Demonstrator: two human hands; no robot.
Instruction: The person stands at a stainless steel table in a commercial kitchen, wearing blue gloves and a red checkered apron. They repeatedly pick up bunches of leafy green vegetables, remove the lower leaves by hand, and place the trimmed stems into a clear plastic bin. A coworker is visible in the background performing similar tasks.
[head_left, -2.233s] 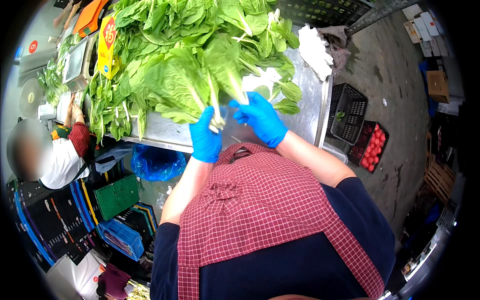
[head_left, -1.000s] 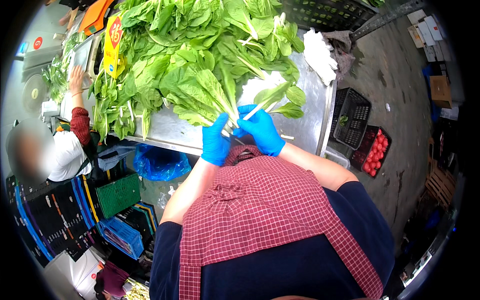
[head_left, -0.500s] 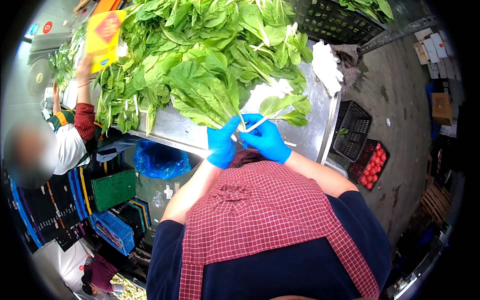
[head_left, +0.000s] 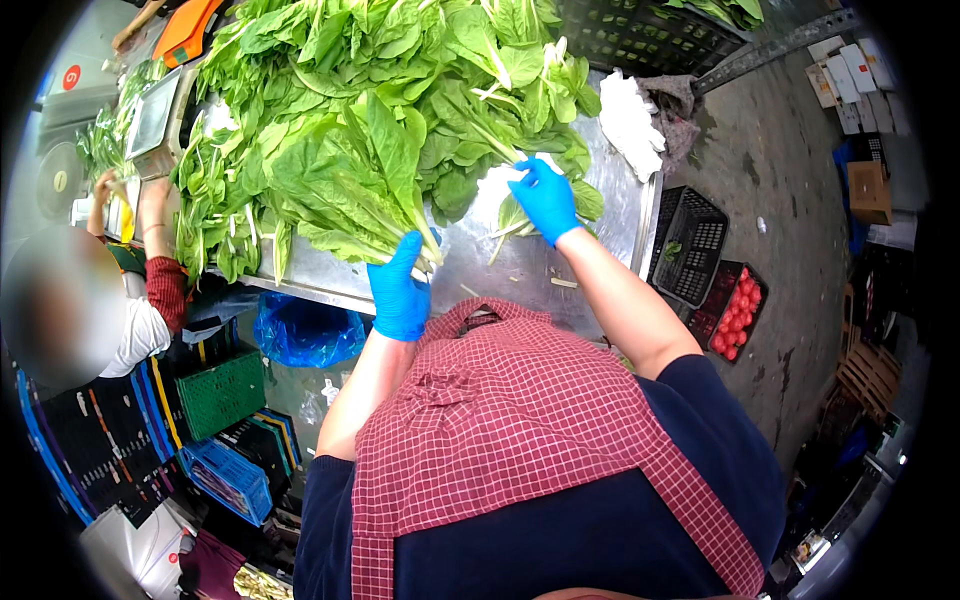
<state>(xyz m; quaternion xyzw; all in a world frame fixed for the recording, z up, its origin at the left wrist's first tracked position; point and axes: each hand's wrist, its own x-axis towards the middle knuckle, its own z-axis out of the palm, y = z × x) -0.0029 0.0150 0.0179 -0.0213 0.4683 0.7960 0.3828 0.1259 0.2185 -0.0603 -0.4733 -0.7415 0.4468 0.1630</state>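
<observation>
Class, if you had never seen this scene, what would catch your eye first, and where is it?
The heap of leafy greens covering the steel table at the top. Next, two bright blue gloves: the left hand closed on a bunch of greens at the table edge, the right hand among loose stems. A crate of tomatoes sits on the floor, right.

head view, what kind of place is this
Probably a market stall or produce packing area. A steel table is heaped with leafy greens, plastic crates are stacked below, a crate of tomatoes sits on the concrete floor, and both hands wear blue gloves.
</observation>
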